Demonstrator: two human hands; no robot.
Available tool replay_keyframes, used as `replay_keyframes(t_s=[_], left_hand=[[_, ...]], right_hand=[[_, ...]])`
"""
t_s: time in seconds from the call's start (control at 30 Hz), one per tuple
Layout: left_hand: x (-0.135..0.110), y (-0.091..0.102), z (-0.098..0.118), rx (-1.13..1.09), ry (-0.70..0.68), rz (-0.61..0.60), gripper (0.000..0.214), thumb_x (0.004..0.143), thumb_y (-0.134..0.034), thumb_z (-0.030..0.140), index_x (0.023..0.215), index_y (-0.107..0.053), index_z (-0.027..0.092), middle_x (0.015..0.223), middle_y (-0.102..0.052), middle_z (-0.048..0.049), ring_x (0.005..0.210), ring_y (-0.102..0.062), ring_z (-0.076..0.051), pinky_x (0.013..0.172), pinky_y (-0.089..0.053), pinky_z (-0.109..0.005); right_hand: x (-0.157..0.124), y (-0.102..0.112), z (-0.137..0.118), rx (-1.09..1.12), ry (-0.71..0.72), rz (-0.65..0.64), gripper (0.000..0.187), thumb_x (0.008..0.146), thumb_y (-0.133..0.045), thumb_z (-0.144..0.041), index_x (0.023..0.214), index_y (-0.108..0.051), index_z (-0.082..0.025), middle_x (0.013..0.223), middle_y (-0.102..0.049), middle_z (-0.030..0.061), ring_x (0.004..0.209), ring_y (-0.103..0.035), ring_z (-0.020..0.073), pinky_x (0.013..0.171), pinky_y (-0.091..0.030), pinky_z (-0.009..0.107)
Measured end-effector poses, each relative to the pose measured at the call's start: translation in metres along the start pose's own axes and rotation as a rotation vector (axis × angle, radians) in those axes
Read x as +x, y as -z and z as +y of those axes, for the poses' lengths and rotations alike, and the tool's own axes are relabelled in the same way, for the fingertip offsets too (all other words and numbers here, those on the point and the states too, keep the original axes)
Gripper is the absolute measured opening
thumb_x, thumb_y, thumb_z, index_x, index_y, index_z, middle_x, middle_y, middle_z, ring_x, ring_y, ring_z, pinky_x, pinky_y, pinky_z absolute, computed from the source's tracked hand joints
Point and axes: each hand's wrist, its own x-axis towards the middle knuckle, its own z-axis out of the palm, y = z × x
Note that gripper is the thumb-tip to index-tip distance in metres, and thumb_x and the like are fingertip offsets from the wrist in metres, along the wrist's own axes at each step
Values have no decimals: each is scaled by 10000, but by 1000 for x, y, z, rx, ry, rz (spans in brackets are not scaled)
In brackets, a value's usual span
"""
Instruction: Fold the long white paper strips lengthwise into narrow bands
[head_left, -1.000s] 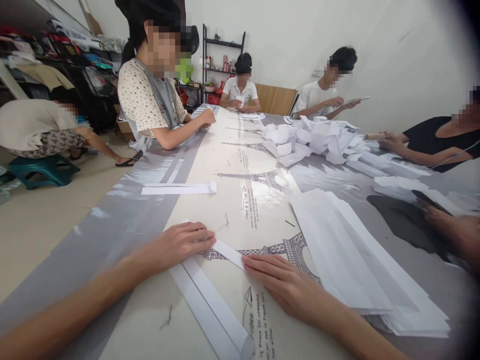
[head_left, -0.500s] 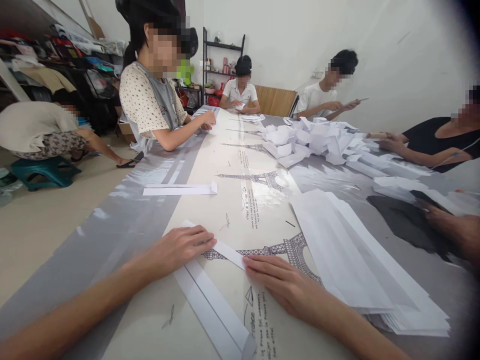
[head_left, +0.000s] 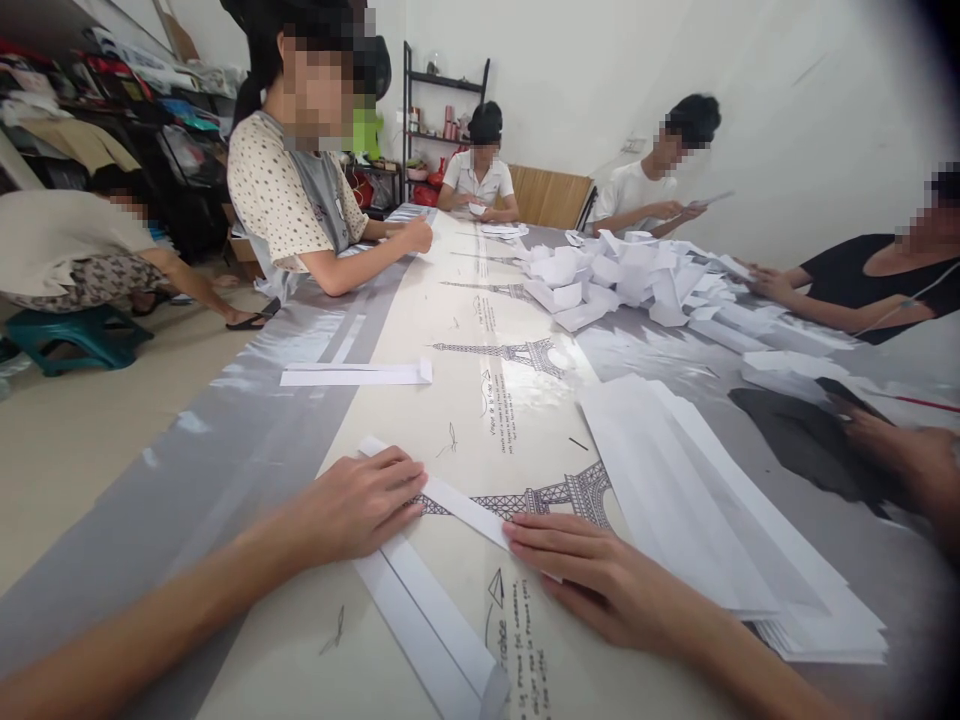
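My left hand (head_left: 360,505) lies flat, fingers together, on the near end of a long folded white paper strip (head_left: 431,625) on the table. A narrow flap of that paper (head_left: 465,505) runs from under my left fingers to my right hand (head_left: 592,575), which presses flat on its other end with fingers stretched out. Neither hand grips anything; both press the paper against the Eiffel-Tower printed tablecloth (head_left: 517,400).
A fanned stack of white sheets (head_left: 712,500) lies right of my right hand. Another folded strip (head_left: 356,374) rests farther left. A heap of folded paper pieces (head_left: 630,280) covers the far right. Several other people sit around the table; another person's hand (head_left: 900,460) is at right.
My right hand has slid a little to the right and nearer along the flap. The left hand stays put. The view has shifted slightly.
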Motion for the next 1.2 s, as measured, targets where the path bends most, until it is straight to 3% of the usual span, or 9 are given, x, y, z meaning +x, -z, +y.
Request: replay_keyframes(t_s=[0.1, 0.3, 0.5, 0.83, 1.2], left_hand=[[1, 0, 5, -15, 41, -10, 259, 1067, -451, 291, 1102, -657, 139, 1064, -718, -98, 1015, -647, -221, 670, -556, -286], [1, -6, 7, 26, 22, 84, 237, 1077, -441, 253, 1101, -652, 149, 1043, -716, -88, 1013, -656, -206, 742, -574, -279], [1, -7, 6, 54, -20, 128, 162, 1056, -500, 202, 1080, -646, 135, 1030, -717, -83, 1016, -668, -212, 773, -573, -290], [-3, -12, 8, 106, -18, 128, 176, 1057, -506, 207, 1112, -636, 103, 1033, -713, -92, 1036, -660, -231, 734, -564, -299], [-3, -12, 10, 107, 11, 101, 164, 1050, -517, 192, 1116, -640, 107, 1064, -710, -103, 1077, -660, -243, 819, -580, -330]], right_hand=[[-3, -1, -2, -21, -18, 26, 456, 1030, -534, -174, 1485, -515, -208, 1551, -506, 68, 1463, -422, 216, 1177, -452, 431], [-6, -14, -6, -39, -44, 128, 389, 1039, -498, -133, 1401, -604, -227, 1490, -571, 78, 1410, -488, 229, 1120, -510, 446], [-7, -20, -12, -15, -92, 221, 453, 1025, -518, -127, 1473, -530, -192, 1380, -667, 73, 1329, -572, 228, 1085, -549, 411], [-4, -9, -17, -42, -69, 122, 393, 1012, -529, -127, 1393, -611, -181, 1415, -642, 81, 1356, -548, 232, 1109, -526, 422], [-12, -12, -15, -79, -79, 102, 505, 1010, -511, -131, 1511, -477, -180, 1497, -565, 80, 1385, -500, 247, 1109, -523, 444]])
